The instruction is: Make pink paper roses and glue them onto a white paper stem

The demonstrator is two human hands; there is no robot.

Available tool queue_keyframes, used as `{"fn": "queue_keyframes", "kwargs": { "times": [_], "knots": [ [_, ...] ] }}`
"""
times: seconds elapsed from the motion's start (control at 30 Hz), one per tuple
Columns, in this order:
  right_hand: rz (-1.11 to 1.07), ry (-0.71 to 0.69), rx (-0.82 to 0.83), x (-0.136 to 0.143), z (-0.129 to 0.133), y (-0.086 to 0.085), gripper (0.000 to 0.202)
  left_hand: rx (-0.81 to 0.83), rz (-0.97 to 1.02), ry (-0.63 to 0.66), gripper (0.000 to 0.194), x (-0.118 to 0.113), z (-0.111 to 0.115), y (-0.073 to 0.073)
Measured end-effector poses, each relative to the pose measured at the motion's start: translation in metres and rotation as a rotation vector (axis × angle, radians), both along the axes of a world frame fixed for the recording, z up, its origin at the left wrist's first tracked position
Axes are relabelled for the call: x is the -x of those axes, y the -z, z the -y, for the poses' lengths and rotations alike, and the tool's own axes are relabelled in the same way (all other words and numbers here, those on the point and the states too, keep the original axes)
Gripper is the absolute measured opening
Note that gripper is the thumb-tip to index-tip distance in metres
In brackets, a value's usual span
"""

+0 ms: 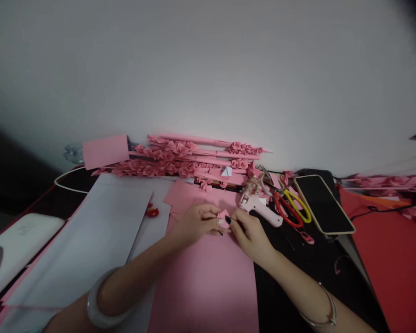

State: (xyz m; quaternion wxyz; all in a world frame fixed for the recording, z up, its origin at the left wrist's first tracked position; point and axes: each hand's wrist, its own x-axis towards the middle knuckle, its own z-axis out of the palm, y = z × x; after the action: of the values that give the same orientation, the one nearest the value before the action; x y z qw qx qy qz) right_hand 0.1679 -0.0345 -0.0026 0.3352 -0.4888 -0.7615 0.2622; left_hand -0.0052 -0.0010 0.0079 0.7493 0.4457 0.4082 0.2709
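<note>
A small folded piece of pink paper [223,214] is pinched between my two hands, above the large pink sheet [208,282]. My left hand [196,222] grips it from the left, with the thumb on the near face. From the right, my right hand [251,233] closes its thumb and fingers on the paper's other edge; the dark thumbnail lies over it. The fingers partly hide the folds. Just beyond my right hand lies a pale pink glue gun [261,210].
Pink paper flowers on stems [173,157] lie along the wall. Right of the glue gun are red-and-yellow-handled pliers [291,206], a phone [324,203] and red paper [395,259]. White sheets [86,231] and a white box-like device [29,231] lie left.
</note>
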Motion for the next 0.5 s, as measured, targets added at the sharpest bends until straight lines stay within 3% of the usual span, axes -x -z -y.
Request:
{"fn": "queue_keyframes", "kwargs": {
  "times": [0.27,0.5],
  "knots": [
    [0.033,0.045,-0.027,-0.0009,-0.0002,0.0031,0.02,-0.071,-0.006,0.054,0.011,0.0007,-0.0007,0.0033],
    [0.026,0.086,-0.032,-0.0005,0.0009,0.0033,0.018,-0.216,-0.094,0.125,0.013,0.0007,0.0011,0.0085]
  ]
}}
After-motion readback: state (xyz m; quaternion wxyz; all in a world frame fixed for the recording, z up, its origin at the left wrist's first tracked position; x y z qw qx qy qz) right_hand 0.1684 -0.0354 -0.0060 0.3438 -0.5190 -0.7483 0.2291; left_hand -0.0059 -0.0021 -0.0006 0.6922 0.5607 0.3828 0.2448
